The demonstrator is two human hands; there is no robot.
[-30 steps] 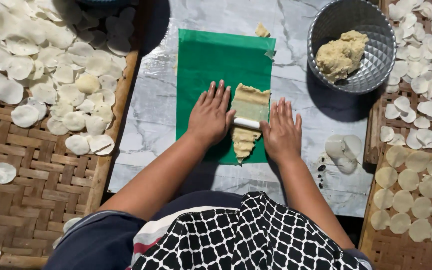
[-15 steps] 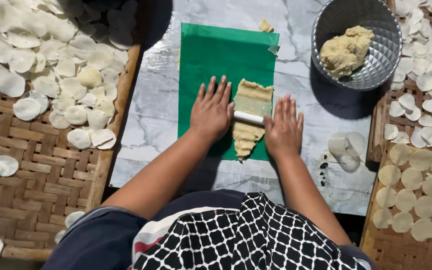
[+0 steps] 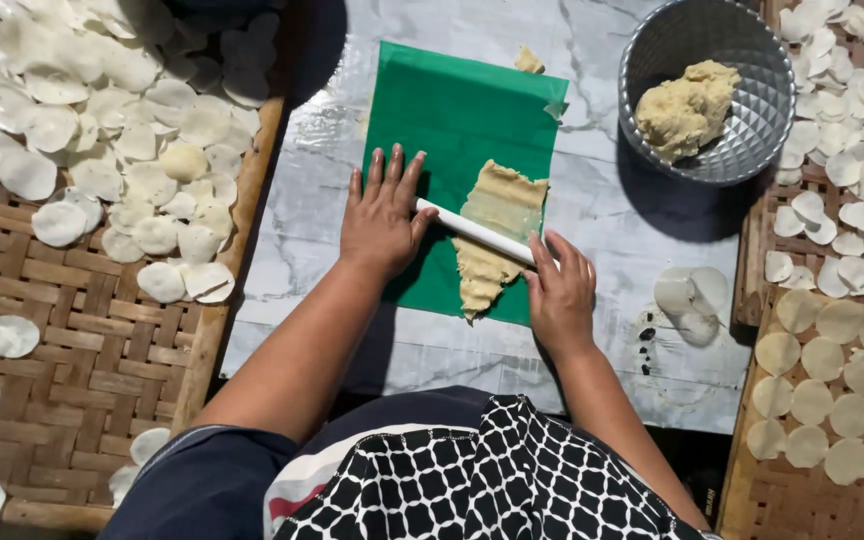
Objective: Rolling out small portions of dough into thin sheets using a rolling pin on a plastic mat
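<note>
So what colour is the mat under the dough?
Green mat, clearest in the head view.

Ends of the white rolling pin (image 3: 476,231) under both palms; woven trays (image 3: 72,330) cut off by edges.

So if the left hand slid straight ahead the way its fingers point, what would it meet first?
Only bare green sheet lies ahead of the left hand; beyond its far edge, marble surface. The way looks free.

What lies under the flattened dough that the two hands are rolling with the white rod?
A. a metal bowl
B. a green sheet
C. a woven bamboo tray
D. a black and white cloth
B: the flattened dough lies on a green sheet spread on the marble-pattern surface, with the white rod across it under the left hand and right hand.
</note>
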